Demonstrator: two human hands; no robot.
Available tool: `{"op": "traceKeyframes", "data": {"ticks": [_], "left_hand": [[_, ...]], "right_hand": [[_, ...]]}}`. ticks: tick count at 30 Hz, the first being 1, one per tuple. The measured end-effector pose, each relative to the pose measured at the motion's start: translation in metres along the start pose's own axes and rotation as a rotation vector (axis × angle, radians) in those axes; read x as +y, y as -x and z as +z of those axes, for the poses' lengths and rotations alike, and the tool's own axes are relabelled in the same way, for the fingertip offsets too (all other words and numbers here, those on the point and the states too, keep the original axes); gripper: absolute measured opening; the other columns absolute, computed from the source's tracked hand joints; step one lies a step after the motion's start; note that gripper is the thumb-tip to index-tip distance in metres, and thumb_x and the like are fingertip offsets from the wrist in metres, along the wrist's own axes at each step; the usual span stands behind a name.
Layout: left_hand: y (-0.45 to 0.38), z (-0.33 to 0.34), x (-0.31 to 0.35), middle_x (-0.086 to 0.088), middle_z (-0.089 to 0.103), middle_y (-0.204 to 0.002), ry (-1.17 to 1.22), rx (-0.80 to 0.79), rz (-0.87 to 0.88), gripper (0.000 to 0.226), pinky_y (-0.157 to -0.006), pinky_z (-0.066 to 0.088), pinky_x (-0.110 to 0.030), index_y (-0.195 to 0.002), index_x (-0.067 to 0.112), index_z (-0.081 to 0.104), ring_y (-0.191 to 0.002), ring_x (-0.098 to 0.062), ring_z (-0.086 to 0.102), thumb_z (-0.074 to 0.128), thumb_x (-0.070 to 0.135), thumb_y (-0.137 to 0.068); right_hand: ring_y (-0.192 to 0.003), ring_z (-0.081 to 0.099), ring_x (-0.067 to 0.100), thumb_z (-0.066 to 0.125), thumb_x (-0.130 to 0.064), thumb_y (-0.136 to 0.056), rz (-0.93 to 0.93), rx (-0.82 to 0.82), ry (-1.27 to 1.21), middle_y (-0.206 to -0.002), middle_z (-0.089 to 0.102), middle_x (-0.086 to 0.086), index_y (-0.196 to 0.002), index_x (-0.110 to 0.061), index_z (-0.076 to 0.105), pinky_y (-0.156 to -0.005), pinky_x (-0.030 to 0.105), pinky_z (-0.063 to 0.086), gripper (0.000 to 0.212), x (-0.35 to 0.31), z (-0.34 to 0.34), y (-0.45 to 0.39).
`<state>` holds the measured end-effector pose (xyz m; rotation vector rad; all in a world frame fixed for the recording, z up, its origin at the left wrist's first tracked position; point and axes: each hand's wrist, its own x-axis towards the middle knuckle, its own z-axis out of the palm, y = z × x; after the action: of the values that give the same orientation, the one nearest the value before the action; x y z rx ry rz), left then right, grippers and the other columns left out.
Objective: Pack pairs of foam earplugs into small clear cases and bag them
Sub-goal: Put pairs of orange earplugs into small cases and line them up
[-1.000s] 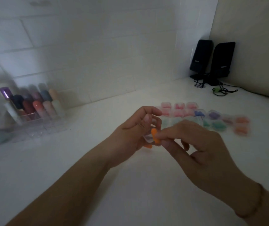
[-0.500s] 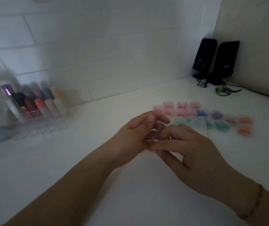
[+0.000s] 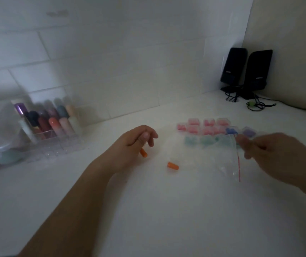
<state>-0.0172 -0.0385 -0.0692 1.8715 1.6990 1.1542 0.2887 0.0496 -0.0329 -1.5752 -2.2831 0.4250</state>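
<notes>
Counter (image 3: 148, 210): white, against a tiled wall. Two black speakers (image 3: 246, 71) stand in the far right corner. A clear organiser (image 3: 52, 130) with coloured tubes sits at far left.

Filled cases (image 3: 204, 129): laid in rows right of centre, pink row behind, teal row in front, one blue and one purple at the right end. Judged done: about a dozen cases hold pairs. None visibly bagged.

Bag (image 3: 228, 162): clear, red seal line, hanging limp from the right hand (image 3: 278, 156), lower part on the counter. Right fingers pinch its top edge; blur hides the exact contact.

Left hand (image 3: 131, 145): fingers curled loosely over one orange plug (image 3: 144, 152). Whether it grips the plug or merely rests beside it cannot be told.

Second plug (image 3: 173, 166): orange, loose on the counter between the hands, apart from both.

No open case is discernible near the plugs. Judged remaining: case this orange pair, then bag the cases.
</notes>
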Motion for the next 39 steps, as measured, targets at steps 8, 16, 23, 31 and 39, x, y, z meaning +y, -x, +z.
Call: {"op": "traceKeyframes", "data": {"ticks": [8,16,23,31,39], "left_hand": [[0.004,0.008,0.001,0.01,0.065,-0.104,-0.191,-0.1,-0.077,0.028,-0.081,0.041,-0.01,-0.107,0.028,0.065,-0.09,0.003,0.057,0.045,0.045,-0.095],[0.007,0.04,0.043,0.009,0.061,-0.07,-0.084,0.483,-0.018,0.014,-0.062,0.054,-0.03,-0.081,0.029,0.065,-0.066,-0.012,0.057,0.058,0.038,-0.09],[0.005,0.04,0.05,0.005,0.064,-0.064,0.271,0.246,-0.169,0.023,-0.05,0.039,-0.021,-0.086,0.019,0.077,-0.049,-0.01,0.048,0.057,0.017,-0.097],[0.004,0.048,0.057,-0.007,0.073,-0.075,0.438,0.23,-0.18,0.018,-0.051,0.05,-0.024,-0.091,0.0,0.072,-0.06,-0.018,0.067,0.056,0.009,-0.095],[0.005,0.044,0.061,-0.015,0.073,-0.085,0.695,0.281,-0.24,0.019,-0.055,0.051,-0.024,-0.084,0.006,0.073,-0.067,-0.021,0.068,0.057,0.01,-0.094]], "right_hand": [[-0.042,0.046,0.004,0.066,-0.04,-0.083,-0.182,0.04,-0.306,-0.046,0.053,-0.006,-0.056,-0.024,0.065,-0.049,0.011,0.037,0.032,-0.012,0.021,0.006],[-0.042,0.046,0.013,0.066,-0.038,-0.08,-0.287,0.403,-0.635,-0.054,0.061,-0.005,-0.067,-0.033,0.068,-0.043,0.008,0.033,0.013,-0.017,0.006,0.013],[-0.055,0.053,0.015,0.058,-0.053,-0.084,-0.332,0.327,-0.837,-0.076,0.068,-0.001,-0.073,-0.026,0.074,-0.052,0.011,0.038,0.034,-0.018,0.006,0.017],[-0.087,0.066,0.016,0.08,-0.05,-0.061,-0.177,-0.122,-1.236,-0.104,0.07,0.002,-0.089,-0.023,0.075,-0.063,0.031,0.053,0.04,-0.024,0.033,0.013],[-0.049,0.052,0.028,0.048,0.022,-0.083,-0.189,-0.155,-1.202,-0.06,0.058,0.009,-0.095,-0.004,0.069,-0.044,0.032,0.041,0.035,-0.028,0.042,0.011]]}}
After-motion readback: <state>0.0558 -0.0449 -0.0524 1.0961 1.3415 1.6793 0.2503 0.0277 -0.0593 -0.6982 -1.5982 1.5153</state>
